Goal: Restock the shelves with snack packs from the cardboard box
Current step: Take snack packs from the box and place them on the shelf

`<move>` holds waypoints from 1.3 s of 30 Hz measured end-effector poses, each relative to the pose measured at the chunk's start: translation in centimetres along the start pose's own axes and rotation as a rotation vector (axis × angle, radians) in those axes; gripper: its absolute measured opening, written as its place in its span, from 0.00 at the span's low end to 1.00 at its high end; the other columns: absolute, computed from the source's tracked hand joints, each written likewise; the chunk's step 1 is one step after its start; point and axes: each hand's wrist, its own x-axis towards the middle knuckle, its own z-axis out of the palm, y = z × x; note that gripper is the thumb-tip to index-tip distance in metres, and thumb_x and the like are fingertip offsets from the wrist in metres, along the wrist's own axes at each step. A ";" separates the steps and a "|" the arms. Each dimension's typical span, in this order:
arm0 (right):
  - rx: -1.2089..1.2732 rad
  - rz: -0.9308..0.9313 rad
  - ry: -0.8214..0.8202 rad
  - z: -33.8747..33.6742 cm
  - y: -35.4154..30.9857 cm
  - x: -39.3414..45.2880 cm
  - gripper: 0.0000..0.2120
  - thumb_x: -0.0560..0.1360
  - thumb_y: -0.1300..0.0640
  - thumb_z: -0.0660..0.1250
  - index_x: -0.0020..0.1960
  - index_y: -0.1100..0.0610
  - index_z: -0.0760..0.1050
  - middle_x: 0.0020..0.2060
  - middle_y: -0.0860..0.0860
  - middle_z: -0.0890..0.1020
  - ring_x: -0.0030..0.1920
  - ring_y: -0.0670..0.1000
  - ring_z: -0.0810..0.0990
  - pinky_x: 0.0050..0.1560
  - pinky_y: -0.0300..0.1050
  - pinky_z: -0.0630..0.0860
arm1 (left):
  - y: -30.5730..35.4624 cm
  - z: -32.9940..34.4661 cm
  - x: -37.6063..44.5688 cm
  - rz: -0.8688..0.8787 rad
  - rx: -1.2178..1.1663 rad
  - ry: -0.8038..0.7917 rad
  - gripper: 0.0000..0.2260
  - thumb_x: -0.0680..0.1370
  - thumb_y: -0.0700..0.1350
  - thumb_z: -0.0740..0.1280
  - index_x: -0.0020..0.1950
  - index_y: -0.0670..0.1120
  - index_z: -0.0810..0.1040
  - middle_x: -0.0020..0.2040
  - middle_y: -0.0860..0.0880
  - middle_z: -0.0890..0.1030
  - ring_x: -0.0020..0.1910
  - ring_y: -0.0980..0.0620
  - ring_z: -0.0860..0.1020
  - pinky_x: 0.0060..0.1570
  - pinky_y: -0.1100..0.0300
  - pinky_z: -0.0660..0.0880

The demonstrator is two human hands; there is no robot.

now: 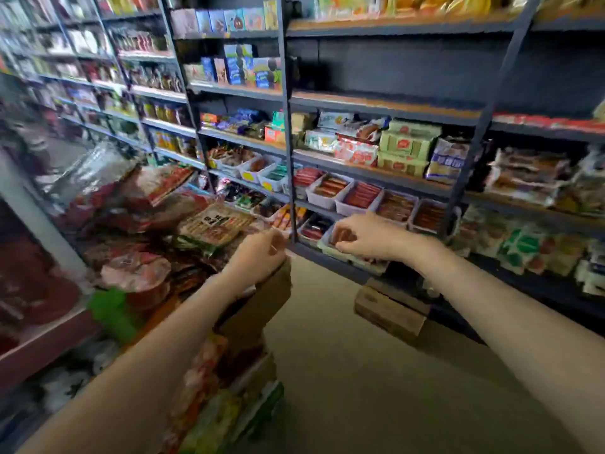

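Observation:
The cardboard box (pixel 262 306) stands low in the middle, its brown flap raised, with colourful snack packs (pixel 209 381) inside. My left hand (pixel 258 255) hovers at the top of that flap with curled fingers; the blur hides whether it holds anything. My right hand (pixel 366 239) reaches into a white bin (pixel 330 249) on the lowest shelf (pixel 327 257). Its fingers curl round a small reddish-brown snack pack (pixel 343 238). More white bins (pixel 360 198) of red and brown packs line the shelf above.
Dark metal shelving (pixel 289 126) full of snacks fills the right and back. One shelf (pixel 393 106) at upper right is bare. A heap of bagged goods (pixel 140 231) is piled at left. A second carton (pixel 389 309) sits on the beige floor (pixel 360 388) under the shelf.

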 end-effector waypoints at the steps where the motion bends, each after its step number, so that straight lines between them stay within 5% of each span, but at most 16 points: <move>1: -0.039 -0.017 -0.055 0.5 0.4 2.0 0.10 0.78 0.53 0.60 0.55 0.57 0.73 0.51 0.57 0.80 0.48 0.57 0.78 0.45 0.49 0.72 | -1.2 -0.4 1.2 -0.053 0.019 0.072 0.12 0.77 0.47 0.66 0.56 0.42 0.76 0.50 0.44 0.81 0.51 0.44 0.79 0.48 0.54 0.74; 4: -0.146 -0.075 -0.159 1.5 1.9 8.7 0.13 0.78 0.55 0.61 0.55 0.64 0.73 0.49 0.57 0.78 0.46 0.57 0.76 0.39 0.47 0.68 | -5.5 -1.6 5.2 -0.249 0.118 0.349 0.11 0.75 0.44 0.66 0.53 0.40 0.76 0.49 0.41 0.80 0.51 0.41 0.78 0.48 0.51 0.71; 7: -0.208 -0.102 -0.223 1.1 2.8 15.7 0.11 0.79 0.55 0.60 0.55 0.62 0.72 0.46 0.54 0.76 0.47 0.56 0.75 0.42 0.48 0.70 | -9.7 -3.1 8.9 -0.408 0.183 0.426 0.09 0.74 0.42 0.65 0.52 0.39 0.77 0.52 0.39 0.80 0.54 0.39 0.77 0.50 0.50 0.72; 11: -0.234 -0.214 -0.260 0.1 1.9 23.3 0.14 0.78 0.56 0.58 0.60 0.63 0.72 0.57 0.58 0.75 0.56 0.60 0.75 0.57 0.53 0.72 | -13.6 -5.0 11.6 -0.608 0.345 0.344 0.14 0.75 0.46 0.65 0.57 0.39 0.78 0.57 0.37 0.78 0.57 0.37 0.75 0.56 0.49 0.73; 14: -0.221 -0.345 -0.257 0.1 -0.1 28.4 0.15 0.78 0.60 0.57 0.63 0.62 0.68 0.59 0.58 0.72 0.55 0.58 0.72 0.45 0.45 0.72 | -14.9 -5.6 13.2 -0.814 0.341 0.059 0.34 0.72 0.58 0.68 0.71 0.41 0.63 0.70 0.37 0.66 0.69 0.38 0.64 0.69 0.49 0.62; 16: -0.239 -0.447 -0.246 1.1 -1.7 32.3 0.18 0.78 0.61 0.57 0.67 0.59 0.64 0.65 0.59 0.66 0.64 0.61 0.67 0.53 0.47 0.69 | -16.0 -5.1 13.7 -0.948 0.288 -0.148 0.46 0.67 0.66 0.68 0.75 0.43 0.53 0.75 0.39 0.55 0.74 0.39 0.54 0.73 0.47 0.54; 20: -0.216 -0.613 -0.312 3.5 -4.4 38.4 0.30 0.76 0.59 0.62 0.74 0.56 0.54 0.75 0.59 0.49 0.75 0.63 0.49 0.71 0.58 0.59 | -17.2 -3.8 12.8 -1.113 0.219 -0.057 0.51 0.61 0.70 0.69 0.74 0.46 0.54 0.74 0.41 0.57 0.72 0.37 0.59 0.70 0.44 0.60; 24: -0.289 -0.776 -0.448 4.5 -4.6 41.2 0.41 0.73 0.53 0.68 0.77 0.52 0.45 0.76 0.58 0.43 0.75 0.62 0.40 0.73 0.62 0.52 | -15.5 -3.5 13.2 -1.269 0.283 -0.116 0.48 0.63 0.69 0.69 0.74 0.48 0.55 0.72 0.44 0.64 0.69 0.41 0.64 0.66 0.50 0.62; 32: -0.086 -0.913 -0.564 5.2 -3.6 44.2 0.50 0.69 0.52 0.73 0.76 0.50 0.41 0.75 0.57 0.51 0.74 0.59 0.56 0.72 0.53 0.61 | -11.6 -5.0 14.5 -1.301 0.388 0.012 0.27 0.67 0.63 0.70 0.61 0.50 0.73 0.59 0.49 0.76 0.61 0.46 0.70 0.63 0.51 0.62; 36: -0.103 -1.015 -0.515 3.8 -4.1 45.3 0.37 0.70 0.51 0.71 0.73 0.52 0.57 0.66 0.53 0.67 0.67 0.53 0.66 0.67 0.50 0.66 | -9.0 -7.1 16.1 -1.254 0.524 0.002 0.20 0.69 0.60 0.70 0.56 0.52 0.75 0.53 0.52 0.77 0.57 0.48 0.71 0.58 0.52 0.61; 39: -0.183 -1.087 -0.497 0.6 -3.9 45.7 0.23 0.71 0.52 0.70 0.63 0.54 0.71 0.55 0.50 0.75 0.54 0.50 0.72 0.54 0.44 0.71 | -7.2 -8.6 18.2 -1.158 0.631 -0.019 0.18 0.68 0.61 0.70 0.52 0.55 0.73 0.48 0.53 0.75 0.54 0.49 0.69 0.54 0.53 0.59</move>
